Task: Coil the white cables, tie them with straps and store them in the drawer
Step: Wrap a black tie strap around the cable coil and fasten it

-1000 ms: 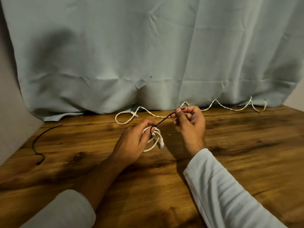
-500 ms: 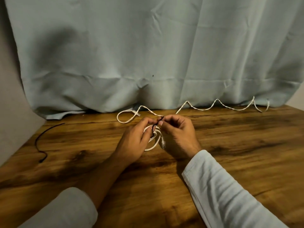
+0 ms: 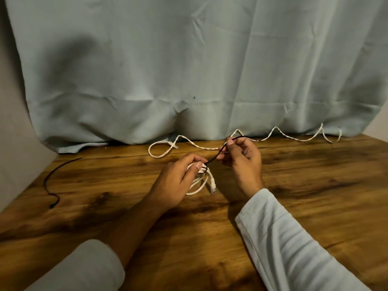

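Observation:
My left hand grips a small coil of white cable just above the wooden table; the coil's plug end hangs down at its right. A thin black strap is wrapped around the coil's top and runs up to the right. My right hand pinches the strap's free end between thumb and forefinger, holding it taut. A second white cable lies uncoiled in wavy loops along the back of the table.
Another black strap lies loose at the table's left side. A pale blue cloth hangs behind the table and drapes onto its back edge. No drawer is in view.
Half a second ago my right hand was down at the coil beside my left hand. It has since pulled up and to the right, drawing the black strap taut.

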Tool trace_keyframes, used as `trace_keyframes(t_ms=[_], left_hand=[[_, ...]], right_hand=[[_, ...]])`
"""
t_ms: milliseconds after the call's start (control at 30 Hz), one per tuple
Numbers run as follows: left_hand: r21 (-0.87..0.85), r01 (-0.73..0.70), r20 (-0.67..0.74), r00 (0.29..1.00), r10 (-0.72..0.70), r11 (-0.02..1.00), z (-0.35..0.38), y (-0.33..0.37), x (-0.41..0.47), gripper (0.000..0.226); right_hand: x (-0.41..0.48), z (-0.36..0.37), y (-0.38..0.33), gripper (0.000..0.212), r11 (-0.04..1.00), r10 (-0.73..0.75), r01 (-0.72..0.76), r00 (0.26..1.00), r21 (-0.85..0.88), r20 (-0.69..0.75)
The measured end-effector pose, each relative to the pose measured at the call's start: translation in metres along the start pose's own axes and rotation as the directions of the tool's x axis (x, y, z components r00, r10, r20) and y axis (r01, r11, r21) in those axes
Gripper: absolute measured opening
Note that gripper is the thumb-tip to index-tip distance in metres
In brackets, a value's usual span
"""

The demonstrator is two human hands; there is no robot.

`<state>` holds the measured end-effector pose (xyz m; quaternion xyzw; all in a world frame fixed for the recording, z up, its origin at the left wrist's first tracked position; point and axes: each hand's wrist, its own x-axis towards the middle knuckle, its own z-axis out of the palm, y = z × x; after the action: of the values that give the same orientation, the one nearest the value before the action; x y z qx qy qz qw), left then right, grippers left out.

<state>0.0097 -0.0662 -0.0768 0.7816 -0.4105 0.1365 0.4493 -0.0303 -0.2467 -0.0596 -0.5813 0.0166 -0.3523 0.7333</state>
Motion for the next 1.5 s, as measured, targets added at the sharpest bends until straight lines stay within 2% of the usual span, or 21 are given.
trace_keyframes(t_ms=[67,167,267,367,500,667,867,967,1033,1133,1200,1233,1367,1500], left_hand=[[-0.046,0.027,-0.011,1.0,-0.027,0.999,-0.001,0.001,0.0,0.022],[-0.174,0.079,-0.025,0.996,-0.084,0.982,-0.001,-0.005,0.001,0.02],[-0.302,0.135,-0.024,0.988,-0.15,0.944,0.001,-0.013,0.003,0.019],[-0.417,0.2,-0.008,0.975,-0.224,0.887,0.002,-0.013,0.004,0.021],[-0.492,0.236,0.048,0.969,-0.244,0.838,0.005,-0.011,0.004,0.023],[-0.509,0.253,0.084,0.966,-0.245,0.823,0.01,-0.011,0.004,0.024],[-0.535,0.275,0.099,0.959,-0.264,0.799,0.014,-0.008,0.005,0.025],[-0.481,0.259,0.087,0.965,-0.248,0.838,0.015,-0.013,0.002,0.024],[-0.376,0.18,0.05,0.983,-0.174,0.909,0.016,-0.013,-0.001,0.021],[-0.069,0.026,0.026,0.999,-0.024,0.997,0.016,-0.012,-0.005,0.023],[0.139,-0.043,0.016,0.999,0.041,0.989,0.014,-0.012,-0.005,0.026],[0.187,-0.058,0.017,0.998,0.056,0.981,0.013,-0.012,-0.005,0.027],[0.249,-0.07,0.042,0.997,0.062,0.966,0.012,-0.01,-0.006,0.04],[0.253,-0.062,0.047,0.998,0.052,0.965,0.011,-0.009,-0.006,0.04]], right_hand=[[-0.004,0.003,0.002,0.006,0.998,0.052,-0.054,0.993,0.015,0.105],[-0.012,0.009,0.009,0.01,0.997,0.048,-0.032,0.968,-0.068,0.248],[-0.016,0.012,0.01,0.013,0.997,0.074,-0.06,0.956,-0.057,0.285],[-0.015,0.01,0.011,0.012,0.995,0.044,-0.014,0.949,-0.098,0.314],[-0.015,0.009,0.014,0.005,0.989,-0.004,0.049,0.951,-0.137,0.309],[-0.012,0.011,0.024,0.02,0.964,-0.041,0.108,0.964,-0.243,0.264],[-0.01,0.012,0.029,0.015,0.921,-0.091,0.159,0.976,-0.356,0.2],[-0.008,0.011,0.028,0.014,0.916,-0.033,0.103,0.983,-0.387,0.183],[-0.006,0.008,0.027,0.013,0.913,-0.033,0.106,0.982,-0.393,0.188],[-0.005,0.006,0.027,0.009,0.91,-0.043,0.117,0.981,-0.397,0.19],[-0.005,0.006,0.029,0.016,0.915,-0.042,0.109,0.983,-0.388,0.178],[-0.006,0.007,0.03,0.019,0.918,-0.042,0.108,0.983,-0.381,0.177],[-0.006,0.007,0.03,0.017,0.922,-0.026,0.098,0.981,-0.374,0.192],[-0.006,0.006,0.03,0.014,0.939,0.001,0.07,0.979,-0.337,0.206]])
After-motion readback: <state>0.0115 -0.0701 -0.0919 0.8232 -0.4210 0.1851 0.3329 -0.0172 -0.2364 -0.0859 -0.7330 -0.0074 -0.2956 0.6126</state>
